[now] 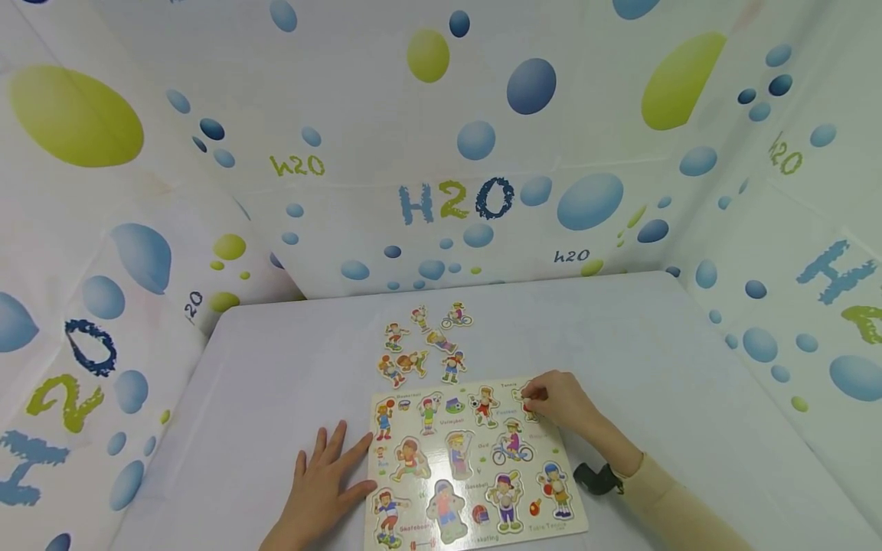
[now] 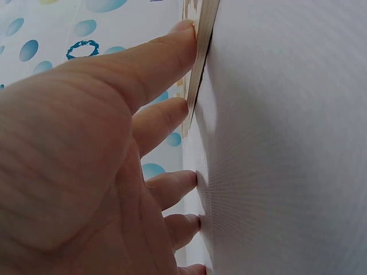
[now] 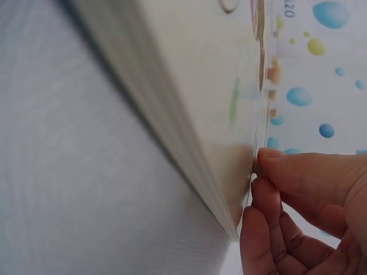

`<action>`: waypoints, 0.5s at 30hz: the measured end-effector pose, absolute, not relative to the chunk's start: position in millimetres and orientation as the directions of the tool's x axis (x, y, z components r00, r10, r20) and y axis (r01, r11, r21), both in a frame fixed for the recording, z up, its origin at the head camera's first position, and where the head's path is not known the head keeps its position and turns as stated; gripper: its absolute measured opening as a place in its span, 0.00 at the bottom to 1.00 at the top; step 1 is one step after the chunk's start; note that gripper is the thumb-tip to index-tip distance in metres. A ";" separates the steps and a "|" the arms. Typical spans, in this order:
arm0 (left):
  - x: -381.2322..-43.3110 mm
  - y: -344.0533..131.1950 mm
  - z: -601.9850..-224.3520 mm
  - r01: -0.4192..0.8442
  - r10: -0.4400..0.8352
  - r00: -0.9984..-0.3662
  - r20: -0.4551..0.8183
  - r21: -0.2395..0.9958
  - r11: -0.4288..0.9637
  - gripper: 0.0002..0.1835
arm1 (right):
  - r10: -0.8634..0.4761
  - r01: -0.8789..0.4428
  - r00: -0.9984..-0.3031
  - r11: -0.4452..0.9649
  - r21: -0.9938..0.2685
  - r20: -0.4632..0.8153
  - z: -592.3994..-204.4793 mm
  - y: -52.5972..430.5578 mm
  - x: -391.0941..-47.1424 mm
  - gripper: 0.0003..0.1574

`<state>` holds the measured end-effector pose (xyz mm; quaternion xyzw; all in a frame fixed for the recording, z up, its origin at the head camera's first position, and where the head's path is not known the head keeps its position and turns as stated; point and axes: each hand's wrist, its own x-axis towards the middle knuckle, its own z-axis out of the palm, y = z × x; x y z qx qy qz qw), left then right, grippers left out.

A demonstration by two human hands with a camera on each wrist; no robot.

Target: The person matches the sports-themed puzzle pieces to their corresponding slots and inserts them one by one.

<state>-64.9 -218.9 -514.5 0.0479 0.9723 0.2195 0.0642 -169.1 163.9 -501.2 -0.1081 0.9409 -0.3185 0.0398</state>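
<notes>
A wooden peg puzzle board (image 1: 572, 516) with printed sports figures lies flat at the near middle of the table. My left hand (image 1: 324, 478) is spread on the cloth beside it, thumb and index fingertips at its left edge. In the left wrist view these straight fingers meet the board's side (image 2: 202, 57). At the far right corner, my right hand (image 1: 568, 402) pinches a small figure piece (image 1: 529, 415) by the word Tennis, partly hidden by the fingers. The right wrist view shows the thumb and fingertips (image 3: 269, 153) close together right at the board's face.
Several loose figure pieces lie beyond the board, among them a cyclist (image 1: 457, 315), a skateboarder (image 1: 395, 337) and a figure in blue (image 1: 453, 367). A white cloth covers the table (image 1: 276, 367). Patterned H2O curtains (image 1: 455, 245) enclose the back and sides.
</notes>
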 end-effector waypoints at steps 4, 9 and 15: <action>-65.4 -218.8 -514.8 0.063 0.120 -0.987 -0.108 0.427 0.902 0.40 | -0.233 -0.185 -0.973 0.776 -0.602 -0.001 -501.5 164.0 -169.3 0.04; -64.8 -218.8 -514.4 0.061 0.118 -0.987 -0.108 0.426 0.903 0.39 | -0.235 -0.187 -0.972 0.779 -0.599 -0.003 -503.1 164.4 -170.8 0.04; -64.2 -218.1 -513.7 0.068 0.119 -0.988 -0.096 0.426 0.902 0.39 | -0.245 -0.194 -0.970 0.778 -0.598 -0.003 -505.5 165.9 -171.9 0.04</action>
